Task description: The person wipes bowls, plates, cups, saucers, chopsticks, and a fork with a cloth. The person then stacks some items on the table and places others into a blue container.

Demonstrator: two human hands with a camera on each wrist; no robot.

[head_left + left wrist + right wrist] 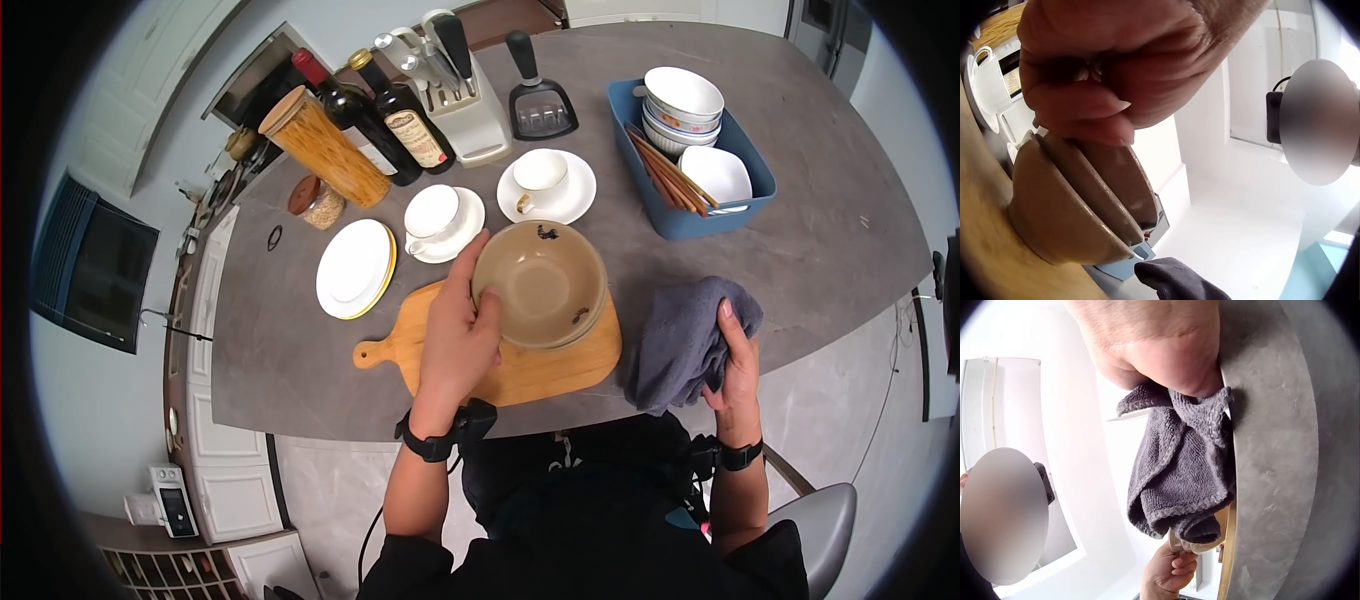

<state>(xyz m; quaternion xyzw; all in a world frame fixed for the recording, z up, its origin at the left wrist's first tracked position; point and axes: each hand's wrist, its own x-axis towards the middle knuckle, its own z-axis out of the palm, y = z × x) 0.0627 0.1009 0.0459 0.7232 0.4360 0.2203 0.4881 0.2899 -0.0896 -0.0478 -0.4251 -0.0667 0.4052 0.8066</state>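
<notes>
A stack of tan bowls (540, 285) with dark painted marks sits over the wooden cutting board (415, 330). My left hand (459, 335) pinches the rim at the stack's left side, thumb on the inner wall of the top bowl. In the left wrist view the bowls (1063, 200) are nested and tilted, with gaps between their rims, below my curled fingers (1085, 106). My right hand (738, 365) grips a dark grey towel (685, 340) to the right of the board. The towel (1179, 465) hangs in folds from that hand in the right wrist view.
Behind the board stand two white cups (433, 212) on saucers. White plates (355, 268) lie to the left. A blue bin (690, 225) holds bowls and chopsticks at the back right. Bottles (415, 130), a pasta jar (325, 150) and a knife block (475, 125) line the back.
</notes>
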